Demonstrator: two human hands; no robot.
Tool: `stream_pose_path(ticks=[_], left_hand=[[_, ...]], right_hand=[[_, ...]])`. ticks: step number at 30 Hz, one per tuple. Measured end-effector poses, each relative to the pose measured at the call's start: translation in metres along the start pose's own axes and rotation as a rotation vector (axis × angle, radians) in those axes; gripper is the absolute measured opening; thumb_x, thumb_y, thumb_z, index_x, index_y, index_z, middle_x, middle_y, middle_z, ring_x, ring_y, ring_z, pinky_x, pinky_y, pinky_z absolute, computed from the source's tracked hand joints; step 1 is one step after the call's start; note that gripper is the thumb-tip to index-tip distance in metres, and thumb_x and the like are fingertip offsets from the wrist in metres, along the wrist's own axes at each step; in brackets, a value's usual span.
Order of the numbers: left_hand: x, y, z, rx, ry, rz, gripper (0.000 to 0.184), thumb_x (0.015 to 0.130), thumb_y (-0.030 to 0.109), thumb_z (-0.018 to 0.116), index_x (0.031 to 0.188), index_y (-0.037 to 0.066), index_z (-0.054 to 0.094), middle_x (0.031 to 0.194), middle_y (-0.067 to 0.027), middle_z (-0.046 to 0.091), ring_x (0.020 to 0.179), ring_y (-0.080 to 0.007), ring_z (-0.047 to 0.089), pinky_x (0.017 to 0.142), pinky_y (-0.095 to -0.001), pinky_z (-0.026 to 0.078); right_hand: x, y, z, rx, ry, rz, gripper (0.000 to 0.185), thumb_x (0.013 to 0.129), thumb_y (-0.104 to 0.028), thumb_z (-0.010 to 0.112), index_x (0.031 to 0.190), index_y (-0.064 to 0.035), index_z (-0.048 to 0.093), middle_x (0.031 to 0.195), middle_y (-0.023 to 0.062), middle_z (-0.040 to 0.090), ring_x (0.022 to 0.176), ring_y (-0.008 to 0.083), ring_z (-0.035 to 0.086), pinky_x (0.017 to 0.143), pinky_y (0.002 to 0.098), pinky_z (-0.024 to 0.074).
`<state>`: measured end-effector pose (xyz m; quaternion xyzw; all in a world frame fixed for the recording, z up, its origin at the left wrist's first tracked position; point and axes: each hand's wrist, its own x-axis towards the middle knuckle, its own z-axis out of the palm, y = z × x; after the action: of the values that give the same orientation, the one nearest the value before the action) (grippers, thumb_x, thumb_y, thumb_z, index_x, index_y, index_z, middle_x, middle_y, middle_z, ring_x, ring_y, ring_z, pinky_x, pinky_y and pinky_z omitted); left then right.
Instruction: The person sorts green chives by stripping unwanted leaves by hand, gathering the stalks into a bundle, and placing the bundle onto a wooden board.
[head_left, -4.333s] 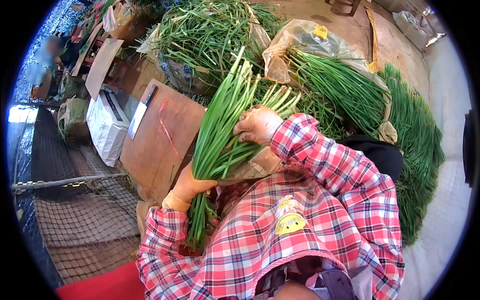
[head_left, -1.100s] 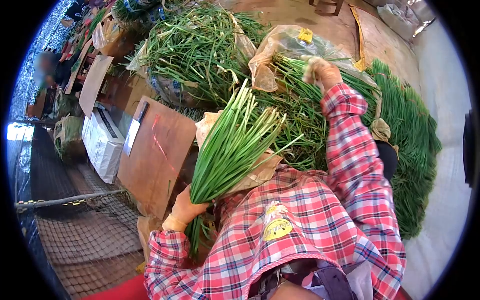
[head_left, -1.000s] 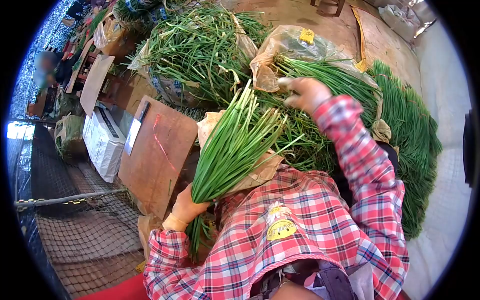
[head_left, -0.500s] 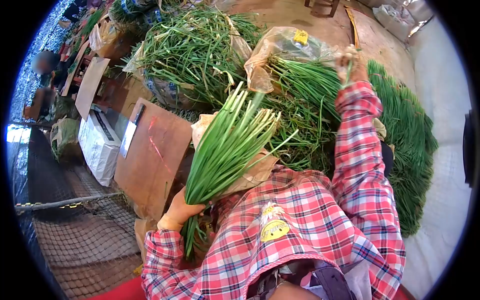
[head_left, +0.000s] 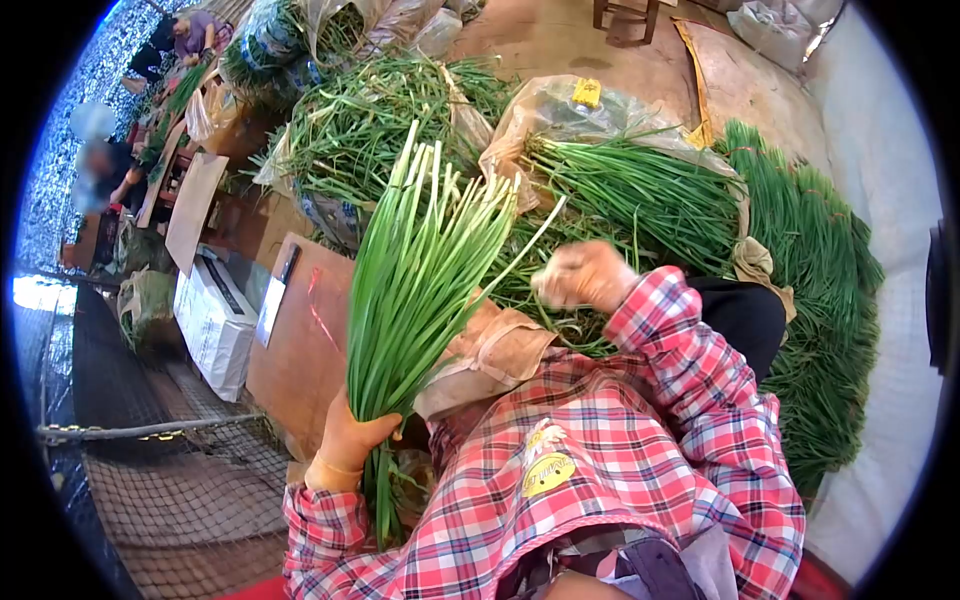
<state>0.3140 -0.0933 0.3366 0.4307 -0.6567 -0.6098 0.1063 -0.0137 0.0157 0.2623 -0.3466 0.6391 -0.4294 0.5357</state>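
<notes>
A loose bunch of garlic chives (head_left: 415, 270), long green leaves with pale stem ends pointing up, stands in my left hand (head_left: 350, 440), whose fingers wrap round its leafy lower end. One stalk sticks out to the right of the bunch. My right hand (head_left: 590, 275) is raised over the trimmings, apart from the bunch; its fingers look curled but are smeared by motion, so whether they hold anything does not show. Beyond it lies a pile of chives (head_left: 640, 185) on a clear plastic bag (head_left: 540, 110). Loose leaf trimmings (head_left: 545, 255) lie in front of that pile.
Tied chive bundles (head_left: 820, 300) are stacked at the right along a white sheet. A large heap of leaves (head_left: 360, 130) fills the back left. A brown board (head_left: 305, 340) with a knife (head_left: 272, 300) lies left, beside a white box (head_left: 215, 320). Other people sit at far left.
My right hand has come back from the far pile towards my body. My left hand has shifted slightly left and down, and the bunch stands more upright.
</notes>
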Motion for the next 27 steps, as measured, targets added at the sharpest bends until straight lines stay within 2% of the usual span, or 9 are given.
stream_pose_path(ticks=[5, 8, 11, 13, 17, 18, 21, 24, 27], left_hand=[[-0.002, 0.001, 0.011, 0.017, 0.046, -0.003, 0.045, 0.065, 0.000, 0.066, 0.107, -0.003, 0.050, 0.087, -0.0064, 0.060, 0.070, -0.0137, 0.057, 0.061, -0.0262, 0.048], [-0.001, -0.024, 0.010, 0.120, 0.045, 0.126, 0.044, 0.066, -0.002, 0.065, 0.107, -0.003, 0.049, 0.083, -0.0082, 0.060, 0.064, -0.0151, 0.058, 0.056, -0.0271, 0.048], [-0.005, -0.013, 0.014, -0.043, 0.015, -0.041, 0.042, 0.067, -0.003, 0.065, 0.106, -0.003, 0.049, 0.081, -0.0092, 0.060, 0.060, -0.0163, 0.058, 0.053, -0.0274, 0.048], [-0.006, -0.011, 0.013, -0.055, 0.013, -0.061, 0.042, 0.067, -0.004, 0.064, 0.105, -0.003, 0.049, 0.080, -0.0093, 0.060, 0.059, -0.0164, 0.058, 0.054, -0.0274, 0.048], [-0.006, -0.022, 0.008, -0.070, 0.030, -0.043, 0.040, 0.066, -0.004, 0.065, 0.104, -0.004, 0.049, 0.078, -0.0094, 0.060, 0.058, -0.0162, 0.057, 0.053, -0.0271, 0.048], [-0.005, -0.023, 0.006, -0.074, 0.030, -0.041, 0.040, 0.066, -0.004, 0.065, 0.104, -0.004, 0.049, 0.078, -0.0094, 0.060, 0.058, -0.0162, 0.057, 0.053, -0.0271, 0.048], [-0.003, -0.027, 0.009, -0.035, 0.023, -0.050, 0.041, 0.066, -0.004, 0.064, 0.105, -0.003, 0.049, 0.079, -0.0091, 0.060, 0.058, -0.0157, 0.057, 0.053, -0.0267, 0.048], [0.000, -0.026, 0.014, -0.025, 0.006, -0.052, 0.042, 0.066, -0.004, 0.064, 0.105, -0.003, 0.050, 0.079, -0.0084, 0.060, 0.058, -0.0152, 0.057, 0.053, -0.0262, 0.047], [0.001, -0.023, 0.018, -0.007, 0.015, -0.038, 0.042, 0.066, -0.003, 0.064, 0.106, -0.003, 0.050, 0.079, -0.0082, 0.060, 0.057, -0.0149, 0.057, 0.052, -0.0259, 0.047]], right_hand=[[0.018, -0.034, -0.009, -0.495, 0.362, -0.147, 0.088, 0.066, -0.047, 0.073, 0.136, -0.0147, 0.031, 0.092, 0.0142, 0.065, 0.091, 0.0260, 0.061, 0.083, 0.0369, 0.0458], [0.050, -0.021, 0.009, -0.737, 0.364, -0.145, 0.069, 0.073, -0.044, 0.068, 0.130, -0.0160, 0.041, 0.099, 0.0119, 0.063, 0.093, 0.0254, 0.060, 0.084, 0.0358, 0.0460], [0.115, 0.045, -0.010, -0.347, 0.391, -0.300, 0.054, 0.081, -0.018, 0.063, 0.130, -0.0120, 0.041, 0.098, 0.0105, 0.064, 0.091, 0.0221, 0.060, 0.082, 0.0297, 0.0483], [0.075, 0.004, -0.031, -0.297, 0.465, -0.175, 0.030, 0.084, -0.004, 0.055, 0.114, -0.0055, 0.056, 0.099, 0.0082, 0.064, 0.078, 0.0169, 0.060, 0.070, 0.0235, 0.0510], [0.099, 0.075, -0.132, 0.193, 0.784, 0.079, 0.018, 0.086, -0.007, 0.055, 0.102, -0.0028, 0.060, 0.081, 0.0063, 0.062, 0.057, 0.0076, 0.052, 0.047, 0.0178, 0.0437], [0.088, 0.055, -0.131, 0.208, 0.615, 0.269, 0.021, 0.089, -0.013, 0.051, 0.108, -0.0074, 0.058, 0.079, 0.0060, 0.062, 0.054, 0.0079, 0.050, 0.046, 0.0201, 0.0439], [0.032, -0.014, -0.069, 0.195, 0.357, 0.219, 0.035, 0.084, -0.010, 0.058, 0.119, -0.0063, 0.052, 0.078, 0.0066, 0.063, 0.051, 0.0082, 0.050, 0.043, 0.0203, 0.0429], [0.046, -0.022, -0.021, -0.599, 0.178, 0.075, 0.075, 0.073, -0.035, 0.071, 0.133, -0.0064, 0.036, 0.106, 0.0126, 0.061, 0.074, 0.0157, 0.062, 0.067, 0.0297, 0.0512], [0.064, -0.010, -0.011, -0.335, 0.036, 0.172, 0.051, 0.080, -0.031, 0.063, 0.123, -0.0077, 0.050, 0.103, 0.0107, 0.063, 0.084, 0.0179, 0.062, 0.074, 0.0297, 0.0498]])
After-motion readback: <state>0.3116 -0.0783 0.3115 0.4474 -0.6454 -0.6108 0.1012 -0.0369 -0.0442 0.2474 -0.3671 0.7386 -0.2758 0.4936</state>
